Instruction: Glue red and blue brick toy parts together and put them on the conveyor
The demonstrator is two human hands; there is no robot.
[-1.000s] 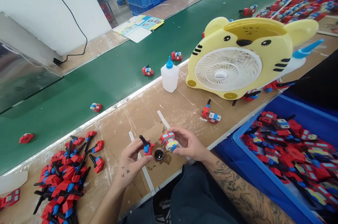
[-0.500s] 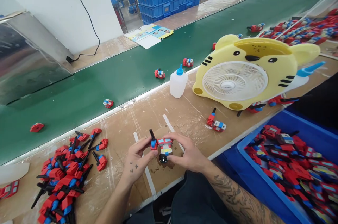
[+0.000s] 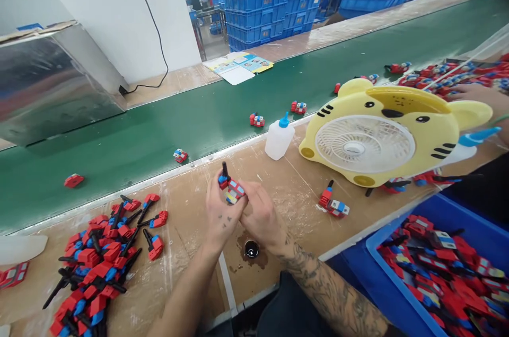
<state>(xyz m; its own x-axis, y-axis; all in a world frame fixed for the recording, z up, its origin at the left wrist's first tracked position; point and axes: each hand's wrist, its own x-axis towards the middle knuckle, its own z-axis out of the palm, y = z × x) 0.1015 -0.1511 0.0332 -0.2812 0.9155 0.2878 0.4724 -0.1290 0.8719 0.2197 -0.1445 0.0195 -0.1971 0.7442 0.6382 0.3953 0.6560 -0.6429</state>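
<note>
The left fingers (image 3: 213,188) are clamped on the stick piece (image 3: 223,180); the right fingers (image 3: 254,192) grasp the block (image 3: 236,192). Both pieces sit between the two sets of fingers, block against stick piece, raised above the surface (image 3: 294,210). The cup (image 3: 252,248) stands on the near side of the fingers. The pile (image 3: 89,257) lies left of them; the bottle (image 3: 279,141) stands beyond, to their right.
</note>
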